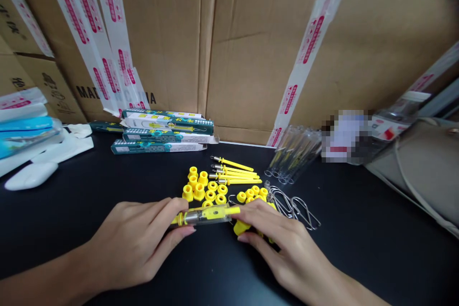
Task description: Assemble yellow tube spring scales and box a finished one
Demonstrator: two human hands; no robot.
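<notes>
My left hand (141,244) is closed round a clear tube with a yellow core (206,215), held level just above the black table (358,239). My right hand (278,244) touches the tube's yellow tip with its fingers, and the other fingers curl over a yellow piece (241,227) on the table. Just beyond the hands lie several yellow caps (201,189), yellow rods with metal ends (234,173) and a few wire clips (294,205).
Clear tubes (294,155) lie at the back right beside a blurred packet (346,141). Green-and-white boxes (167,134) are stacked at the back. Taped cardboard cartons (233,48) form a wall behind. White items (32,174) sit at left, a beige bag (423,172) at right.
</notes>
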